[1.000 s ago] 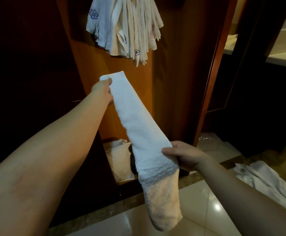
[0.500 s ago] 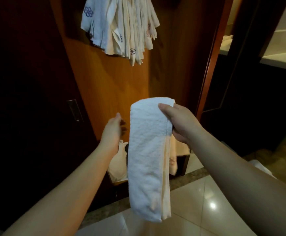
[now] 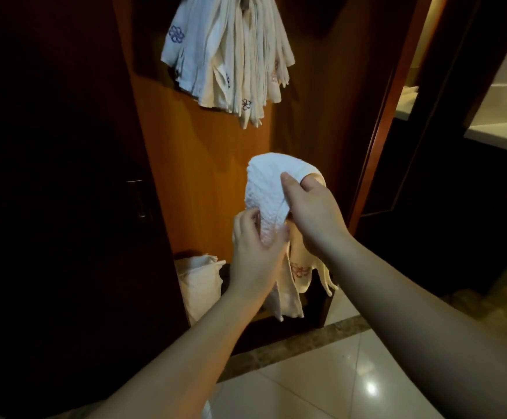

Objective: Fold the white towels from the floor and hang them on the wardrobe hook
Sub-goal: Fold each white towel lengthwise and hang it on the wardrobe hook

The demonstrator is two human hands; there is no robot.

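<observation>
A white towel [image 3: 266, 182], folded over into a narrow doubled strip, hangs in front of the wooden wardrobe panel. My right hand [image 3: 312, 213] grips its folded top, thumb across the front. My left hand [image 3: 255, 255] holds the strip lower down, fingers wrapped round it. The towel's loose ends, one with a red embroidered mark, dangle below both hands. Above, a bunch of several folded white towels [image 3: 231, 55] hangs from the wardrobe hook, which the cloth hides.
A cream bag [image 3: 199, 282] sits on the low wardrobe shelf at the left. A dark door with a handle [image 3: 139, 198] is at the left. A doorway frame [image 3: 397, 95] stands to the right, with glossy floor tiles [image 3: 321, 388] below.
The towel has been doubled over and raised slightly. My left hand, which was open beside it, now holds the strip under my right hand. The view has moved closer to the wardrobe.
</observation>
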